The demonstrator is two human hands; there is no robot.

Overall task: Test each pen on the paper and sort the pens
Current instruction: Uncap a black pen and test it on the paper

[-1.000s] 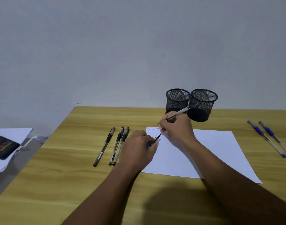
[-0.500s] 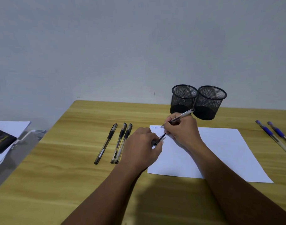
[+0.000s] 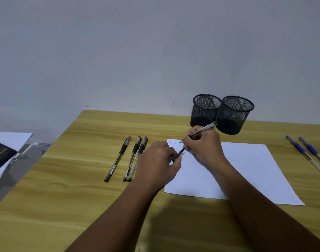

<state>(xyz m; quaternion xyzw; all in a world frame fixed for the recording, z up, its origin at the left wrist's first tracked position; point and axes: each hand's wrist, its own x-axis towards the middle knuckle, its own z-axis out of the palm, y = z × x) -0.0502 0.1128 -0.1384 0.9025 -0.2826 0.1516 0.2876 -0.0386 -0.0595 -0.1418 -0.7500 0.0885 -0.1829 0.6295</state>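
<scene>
Yellow-tan wood surface [image 3: 83, 206], darker grain streaks running left to right. Across upper frame, plain pale grey-blue wall [image 3: 155, 51]. Centre right, white paper [image 3: 246, 170]; faint blue scribbles [image 3: 172, 142] at its upper left corner. Above paper, two mesh cups [image 3: 206, 110]: black, fine wire grid, solid black bases. Left of centre, three pens [image 3: 133, 157]: clear barrels, black caps and grips. Right edge, two blue pens [image 3: 301, 150]: clear barrels, blue grips. Centre, clear pen [image 3: 202, 129], see-through barrel; black cap [image 3: 179, 155] just below it. Left edge, white sheets [image 3: 12, 140]; on them black object [image 3: 1, 157] with yellowish marks.
</scene>
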